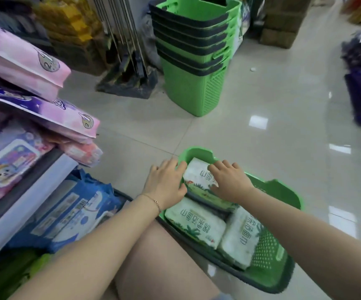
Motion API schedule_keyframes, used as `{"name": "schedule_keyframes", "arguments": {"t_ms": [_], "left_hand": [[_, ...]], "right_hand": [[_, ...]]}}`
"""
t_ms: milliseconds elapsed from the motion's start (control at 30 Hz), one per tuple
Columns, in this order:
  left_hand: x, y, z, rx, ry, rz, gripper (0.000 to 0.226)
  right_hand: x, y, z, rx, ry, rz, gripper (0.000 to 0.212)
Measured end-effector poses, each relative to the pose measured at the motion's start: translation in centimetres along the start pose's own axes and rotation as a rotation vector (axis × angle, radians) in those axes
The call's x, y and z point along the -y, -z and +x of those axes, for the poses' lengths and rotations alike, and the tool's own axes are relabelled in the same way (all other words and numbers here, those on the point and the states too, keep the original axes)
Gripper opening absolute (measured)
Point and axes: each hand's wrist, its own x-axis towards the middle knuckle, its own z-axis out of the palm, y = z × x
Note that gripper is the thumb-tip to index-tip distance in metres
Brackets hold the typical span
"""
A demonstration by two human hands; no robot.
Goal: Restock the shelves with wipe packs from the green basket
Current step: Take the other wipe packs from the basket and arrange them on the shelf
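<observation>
The green basket (284, 188) stands on the tiled floor (262, 100), just right of the person's bare knee. It holds three white-and-green wipe packs.

1. The far wipe pack (198, 175) lies at the end of the basket farthest from the person, tilted against the basket wall.
2. The left hand (166, 182) grips the left end of this pack, with the fingers curled over its top edge and the thumb at its lower edge.
3. The right hand (229, 182) grips the right side of the same pack, with the fingers bent over its face.
4. The two near wipe packs (194, 221) lie side by side, touching, in the near part of the basket.

The shelves (30, 191) stand to the left, carrying pink packs (23, 59) above and blue packs (73, 213) below. A stack of green baskets (192, 50) stands on the floor farther away. A thin bracelet (153, 201) circles the left wrist.
</observation>
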Motion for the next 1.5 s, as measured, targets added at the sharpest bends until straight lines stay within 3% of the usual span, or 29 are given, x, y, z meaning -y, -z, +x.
{"name": "schedule_keyframes", "arguments": {"t_ms": [167, 333, 533, 733, 1167, 1300, 1500], "left_hand": [[-0.2, -1.7, 0.4, 0.11, 0.044, -0.074, 0.041], [-0.3, -2.0, 0.7, 0.134, 0.04, -0.098, 0.039], [0.0, -1.8, 0.2, 0.193, 0.033, -0.091, 0.041], [0.9, -1.0, -0.3, 0.204, 0.052, -0.093, 0.044], [2.7, 3.2, -2.7, 0.14, 0.096, -0.078, 0.052], [3.2, 4.7, -4.1, 0.01, 0.178, 0.014, 0.066], [4.3, 7.2, -7.5, -0.259, 0.233, 0.129, 0.096]], "right_hand": [[-1.1, -3.6, 0.1, 0.201, -0.208, 0.066, 0.062], [-1.6, -5.6, 1.0, 0.337, -0.297, 0.103, 0.077], [-0.8, -6.4, 1.3, 0.264, -0.273, 0.047, 0.081], [-0.9, -5.4, 0.6, 0.242, -0.315, 0.155, 0.085], [-0.3, 9.0, 1.6, 0.237, -0.04, 0.112, 0.087], [1.9, 15.1, 0.9, 0.203, 0.04, 0.07, 0.087], [5.5, 22.5, 0.7, 0.085, 0.132, 0.19, 0.075]]}}
